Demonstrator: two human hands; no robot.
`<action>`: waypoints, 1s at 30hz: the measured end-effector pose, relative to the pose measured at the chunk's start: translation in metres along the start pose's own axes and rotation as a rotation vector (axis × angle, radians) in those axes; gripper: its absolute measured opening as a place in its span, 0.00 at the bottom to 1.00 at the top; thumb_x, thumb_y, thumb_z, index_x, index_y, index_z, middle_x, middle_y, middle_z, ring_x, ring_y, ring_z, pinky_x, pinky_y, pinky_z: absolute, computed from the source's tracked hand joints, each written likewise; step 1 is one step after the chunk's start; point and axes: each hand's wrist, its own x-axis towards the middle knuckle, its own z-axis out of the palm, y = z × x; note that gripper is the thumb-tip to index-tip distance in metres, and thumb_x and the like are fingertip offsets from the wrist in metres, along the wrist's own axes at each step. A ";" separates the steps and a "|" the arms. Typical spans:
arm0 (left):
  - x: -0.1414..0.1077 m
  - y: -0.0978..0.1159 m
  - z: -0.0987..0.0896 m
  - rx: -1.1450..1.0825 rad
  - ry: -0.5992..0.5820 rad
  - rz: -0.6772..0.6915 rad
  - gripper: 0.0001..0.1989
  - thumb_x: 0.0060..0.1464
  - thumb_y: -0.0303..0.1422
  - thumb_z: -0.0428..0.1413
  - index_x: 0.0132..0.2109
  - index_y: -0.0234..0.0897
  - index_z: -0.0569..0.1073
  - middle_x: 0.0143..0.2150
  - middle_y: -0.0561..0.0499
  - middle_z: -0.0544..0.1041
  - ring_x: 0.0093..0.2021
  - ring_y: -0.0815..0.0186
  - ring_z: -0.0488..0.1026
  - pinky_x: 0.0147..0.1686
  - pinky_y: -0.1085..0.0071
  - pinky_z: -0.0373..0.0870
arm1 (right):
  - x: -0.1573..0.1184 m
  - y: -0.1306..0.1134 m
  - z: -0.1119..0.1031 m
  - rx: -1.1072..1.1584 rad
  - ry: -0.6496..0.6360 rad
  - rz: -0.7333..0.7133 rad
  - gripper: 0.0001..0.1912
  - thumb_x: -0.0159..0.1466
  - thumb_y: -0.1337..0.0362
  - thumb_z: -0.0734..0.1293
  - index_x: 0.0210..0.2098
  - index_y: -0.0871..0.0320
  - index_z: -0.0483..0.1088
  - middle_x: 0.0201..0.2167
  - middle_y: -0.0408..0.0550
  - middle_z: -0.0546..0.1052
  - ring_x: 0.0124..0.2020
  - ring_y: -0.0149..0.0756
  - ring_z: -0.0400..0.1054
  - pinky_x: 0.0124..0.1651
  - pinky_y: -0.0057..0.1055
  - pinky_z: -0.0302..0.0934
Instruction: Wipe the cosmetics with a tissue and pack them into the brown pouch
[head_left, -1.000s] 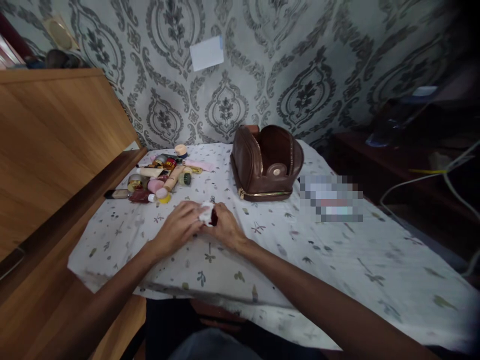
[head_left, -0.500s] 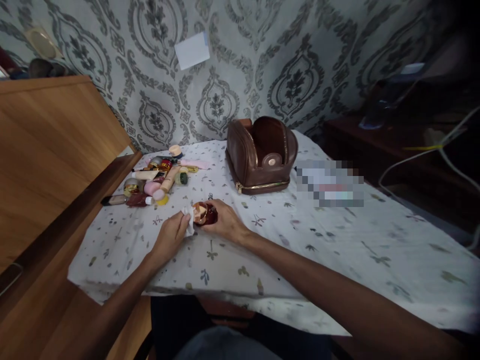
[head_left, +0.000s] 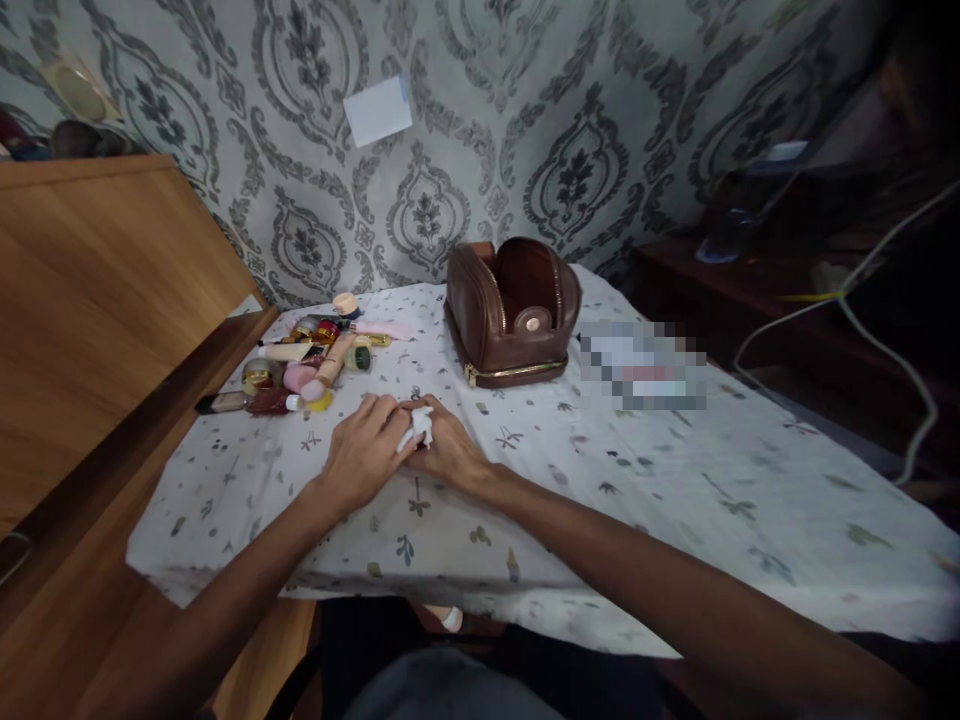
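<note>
White tissue (head_left: 422, 428), all scrunched up, pokes out between two hands over the near part of the table (head_left: 585, 540), a bit left of the middle. The left hand (head_left: 366, 445) has its grip pinched on the tissue. The right hand (head_left: 452, 447) curls its grip around a small dark thing (head_left: 420, 447), which is mostly hidden by fingers and tissue, so I cannot tell its full shape. The tissue should be very light, soft and floppy, and it might rip if tugged hard. Bunching it up and pinching the thick middle seems best, not a thin corner. The dark thing is probably hard and light enough for one hand. If its sides are smooth, it could slip, and it might chip or crack if dropped. Fingers wrapped right around its sides should hold it well, low over the table. Well apart from the hands, to the far right, sits an open brown bag (head_left: 525, 350). To the far left lies a heap of little jars and tubes (head_left: 300, 377).
</note>
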 end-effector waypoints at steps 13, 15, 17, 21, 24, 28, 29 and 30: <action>0.008 -0.057 0.045 -0.908 -0.127 -0.445 0.13 0.62 0.37 0.46 0.45 0.37 0.73 0.43 0.49 0.78 0.46 0.60 0.74 0.50 0.65 0.68 | 0.007 0.013 0.002 0.027 0.028 0.138 0.32 0.47 0.60 0.79 0.49 0.57 0.71 0.41 0.46 0.72 0.42 0.38 0.69 0.48 0.37 0.65; -0.004 -0.053 0.043 -0.928 -0.151 -0.476 0.14 0.62 0.38 0.46 0.45 0.37 0.73 0.41 0.49 0.78 0.42 0.60 0.74 0.46 0.66 0.69 | 0.008 0.013 0.002 0.059 0.052 0.205 0.31 0.46 0.58 0.79 0.47 0.57 0.71 0.40 0.46 0.73 0.40 0.38 0.69 0.46 0.36 0.65; -0.013 -0.048 0.039 -0.924 -0.156 -0.514 0.16 0.62 0.38 0.47 0.50 0.37 0.72 0.43 0.48 0.78 0.42 0.60 0.74 0.44 0.66 0.69 | 0.009 0.013 0.001 0.086 0.061 0.255 0.29 0.46 0.57 0.79 0.45 0.58 0.72 0.39 0.46 0.74 0.39 0.38 0.69 0.45 0.37 0.66; -0.019 -0.043 0.034 -0.931 -0.115 -0.566 0.19 0.60 0.39 0.51 0.56 0.37 0.69 0.47 0.48 0.78 0.45 0.60 0.74 0.46 0.67 0.70 | 0.009 0.015 0.000 0.217 0.059 0.269 0.29 0.47 0.60 0.78 0.47 0.57 0.71 0.42 0.48 0.76 0.43 0.40 0.71 0.47 0.38 0.68; -0.015 -0.042 0.034 -0.946 -0.020 -0.574 0.19 0.59 0.39 0.52 0.55 0.37 0.69 0.47 0.49 0.77 0.46 0.60 0.74 0.47 0.67 0.70 | 0.008 0.017 0.002 0.379 0.041 0.240 0.34 0.48 0.65 0.77 0.54 0.56 0.67 0.48 0.49 0.76 0.48 0.40 0.72 0.52 0.38 0.67; -0.007 -0.036 0.026 -0.847 0.066 -0.582 0.18 0.59 0.37 0.52 0.55 0.38 0.66 0.44 0.50 0.76 0.42 0.62 0.73 0.43 0.68 0.70 | 0.009 0.014 -0.001 0.649 -0.036 0.295 0.34 0.48 0.65 0.76 0.54 0.55 0.66 0.48 0.48 0.76 0.48 0.39 0.73 0.54 0.38 0.68; -0.006 -0.034 0.023 -0.793 0.081 -0.573 0.18 0.60 0.36 0.52 0.55 0.38 0.65 0.44 0.50 0.76 0.42 0.62 0.73 0.42 0.68 0.70 | 0.009 0.012 -0.002 0.713 -0.042 0.313 0.33 0.48 0.65 0.76 0.52 0.55 0.67 0.48 0.47 0.76 0.47 0.39 0.74 0.53 0.38 0.68; -0.004 -0.031 0.020 -0.737 0.092 -0.551 0.17 0.60 0.36 0.52 0.55 0.38 0.65 0.45 0.50 0.76 0.42 0.61 0.73 0.43 0.68 0.70 | 0.009 0.010 -0.004 0.761 -0.039 0.331 0.32 0.47 0.64 0.76 0.51 0.55 0.67 0.47 0.46 0.76 0.46 0.39 0.74 0.51 0.37 0.69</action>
